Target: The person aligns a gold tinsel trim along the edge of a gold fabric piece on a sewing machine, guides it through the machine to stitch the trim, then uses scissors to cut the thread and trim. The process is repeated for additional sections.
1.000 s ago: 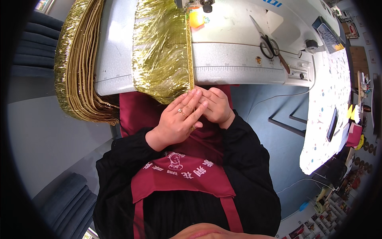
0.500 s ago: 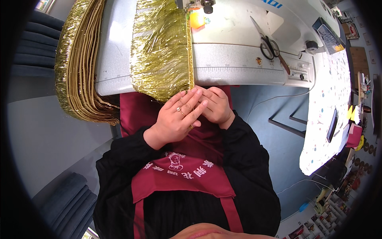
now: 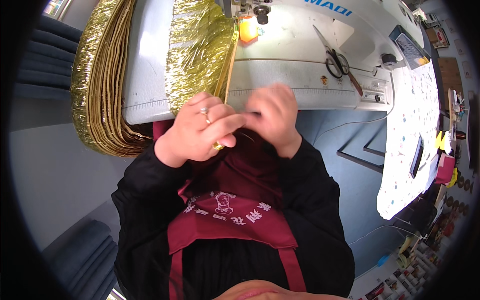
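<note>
Left grip point(image 3: 201, 125) is closed on gold fringe point(image 3: 195, 55), likely light, floppy, best held by its band point(image 3: 229, 67); right grip point(image 3: 275, 116) can't be told.

Black-handled scissors point(image 3: 330, 51) lie left of a white patterned cloth point(image 3: 406, 145).

Tabletop point(image 3: 146, 67): open lane just left of the gold fringe point(image 3: 197, 55)!
Folded stack point(image 3: 106, 75): walls off farther left.
Scissors point(image 3: 330, 51): obstruct, right of the fringe.
Machine head point(image 3: 243, 7): bars the fringe's far end.

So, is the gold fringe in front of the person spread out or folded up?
Spread: the gold fringe fans across the table; behind the left hand, I cannot tell.
</note>
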